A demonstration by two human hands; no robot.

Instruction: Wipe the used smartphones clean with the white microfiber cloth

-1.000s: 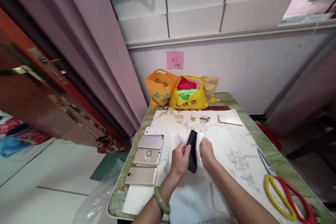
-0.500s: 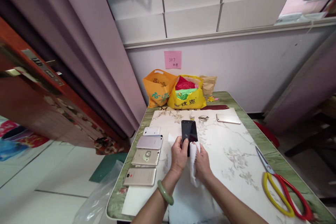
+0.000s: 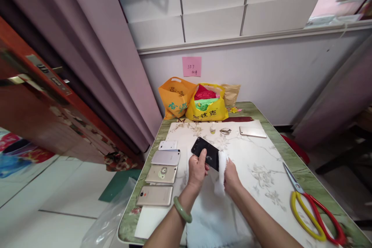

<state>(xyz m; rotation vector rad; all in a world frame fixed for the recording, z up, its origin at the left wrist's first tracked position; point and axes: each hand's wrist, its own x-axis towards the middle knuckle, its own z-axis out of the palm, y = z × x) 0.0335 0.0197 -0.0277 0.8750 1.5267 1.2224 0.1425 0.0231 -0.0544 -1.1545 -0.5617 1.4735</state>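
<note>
Left hand [image 3: 197, 171] is closed on the black phone [image 3: 209, 155], thumb across its face, holding it aslant above the white table cover [image 3: 244, 155]. Right hand [image 3: 231, 175] grasps a bunched white cloth [image 3: 222, 168] at the phone's right end. Beyond the phone stands a small bottle [image 3: 212, 128].

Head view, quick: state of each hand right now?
Left hand: closed, holding the black phone, thumb on its face.
Right hand: closed, holding the white cloth at the phone's end.
</note>
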